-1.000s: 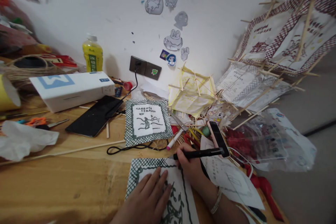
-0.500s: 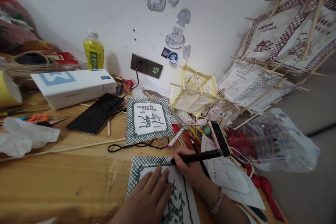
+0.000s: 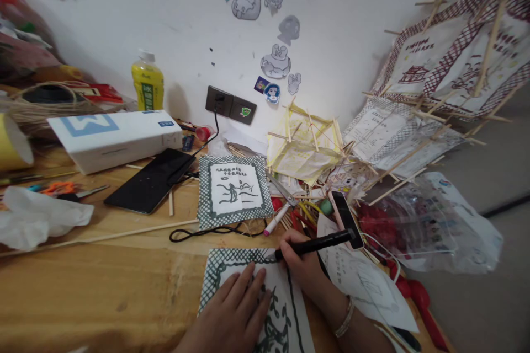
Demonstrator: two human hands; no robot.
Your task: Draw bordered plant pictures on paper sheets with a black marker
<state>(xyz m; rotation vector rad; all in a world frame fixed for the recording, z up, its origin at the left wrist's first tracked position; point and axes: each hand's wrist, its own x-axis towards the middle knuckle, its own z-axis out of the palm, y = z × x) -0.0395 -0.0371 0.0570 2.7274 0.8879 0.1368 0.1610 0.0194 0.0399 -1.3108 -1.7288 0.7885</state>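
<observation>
A black marker [image 3: 317, 244] is gripped in my right hand [image 3: 304, 267], its tip down at the top border of a sheet of paper [image 3: 285, 287]. Dark green crosshatching fills the sheet's left border and much of its top border, and leafy drawing shows in the middle. My left hand [image 3: 236, 309] lies flat on the sheet with fingers stretched out, covering part of the drawing. Beyond it lies a second sheet [image 3: 232, 187] with a finished-looking crosshatched frame, some writing and a small picture.
Behind are a tablet [image 3: 151, 181], a white box [image 3: 118, 138] and a yellow bottle [image 3: 148, 81]. Scissors [image 3: 282, 190], a pink-tipped marker [image 3: 276, 219] and a phone [image 3: 345, 218] lie ahead of my right hand. Stick-and-paper lanterns [image 3: 306, 143] stand at the back right, beside a plastic bag [image 3: 430, 226].
My right hand and the marker have shifted slightly right along the top border, where the crosshatching now reaches further right. My left hand stays flat in place.
</observation>
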